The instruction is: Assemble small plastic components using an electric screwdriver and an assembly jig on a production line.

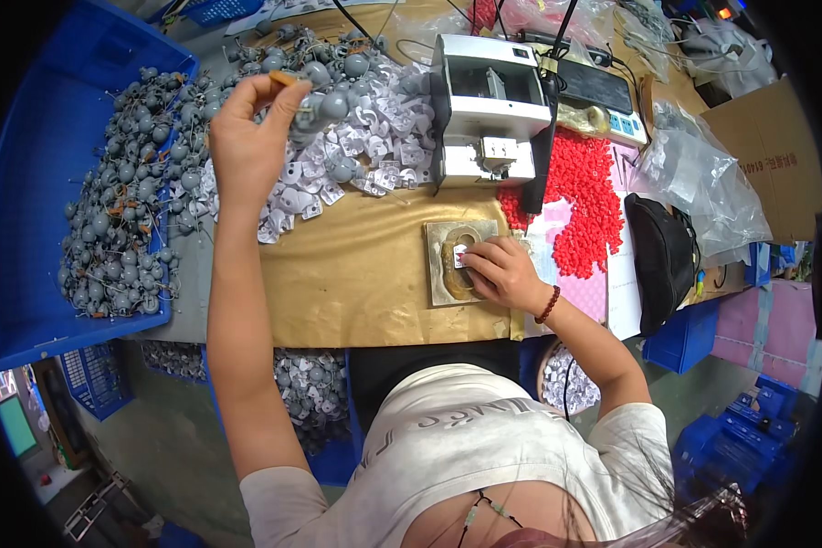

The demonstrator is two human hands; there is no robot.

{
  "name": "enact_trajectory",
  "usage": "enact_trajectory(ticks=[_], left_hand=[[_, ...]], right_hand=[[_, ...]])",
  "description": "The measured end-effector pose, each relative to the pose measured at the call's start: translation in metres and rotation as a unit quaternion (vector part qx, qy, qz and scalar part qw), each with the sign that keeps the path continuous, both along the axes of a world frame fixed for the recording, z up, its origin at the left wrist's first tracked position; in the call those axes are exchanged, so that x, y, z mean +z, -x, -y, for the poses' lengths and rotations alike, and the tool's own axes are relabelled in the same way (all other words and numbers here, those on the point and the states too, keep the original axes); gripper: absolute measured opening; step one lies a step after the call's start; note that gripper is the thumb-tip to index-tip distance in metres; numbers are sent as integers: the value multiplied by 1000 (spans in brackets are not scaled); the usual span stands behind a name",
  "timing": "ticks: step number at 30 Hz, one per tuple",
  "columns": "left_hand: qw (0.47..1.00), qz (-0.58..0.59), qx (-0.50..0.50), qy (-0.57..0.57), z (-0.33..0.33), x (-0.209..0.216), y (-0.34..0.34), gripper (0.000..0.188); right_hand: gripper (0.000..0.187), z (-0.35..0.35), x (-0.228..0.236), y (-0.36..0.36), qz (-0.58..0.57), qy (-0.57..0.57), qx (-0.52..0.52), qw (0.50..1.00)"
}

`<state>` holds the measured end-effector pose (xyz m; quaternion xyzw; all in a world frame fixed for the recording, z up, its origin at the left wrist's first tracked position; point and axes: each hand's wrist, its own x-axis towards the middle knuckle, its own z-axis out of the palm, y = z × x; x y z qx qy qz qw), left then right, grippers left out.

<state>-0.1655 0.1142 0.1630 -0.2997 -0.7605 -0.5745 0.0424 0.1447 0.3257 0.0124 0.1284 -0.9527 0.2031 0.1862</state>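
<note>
So, your right hand (pixel 510 272): fingers bunched narrow, thumb side in, resting on a small white piece (pixel 459 257) with a bit of red on it. That piece sits inside the curved ring (pixel 454 281) on the square block (pixel 438 294), right at the front of the bench. Can't tell if you're gripping it or just pressing it down.

Your left hand (pixel 249 142) is up over the heaps with an orange tab (pixel 284 79) pinched between thumb and fingertips. It's blurry there, so no idea if a grey ball hangs off it or just lies behind.

Progress-wise, I'd call you mid-piece: the white one's in place on the block, while whatever's in your left is well apart from it, so those two aren't joined. And there's loads left, by the look of it: the white pile (pixel 365 151) behind, red bits (pixel 586 215) to your right past the white machine (pixel 484 117), and grey balls (pixel 110 260) filling the blue bin (pixel 32 192) on your left. Can't pick out a finished stack, so no count from me.
</note>
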Motion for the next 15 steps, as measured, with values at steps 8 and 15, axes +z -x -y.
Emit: enact_trajectory(ticks=[8, 15], left_hand=[[965, 193, -170, -60, -15, -22, -38, 20], [895, 406, -175, -59, 2, -75, -73, 39]], right_hand=[[36, 7, 8, 3, 6, -18, -18, 1000], [37, 5, 4, 3, 20, -22, -14, 999]])
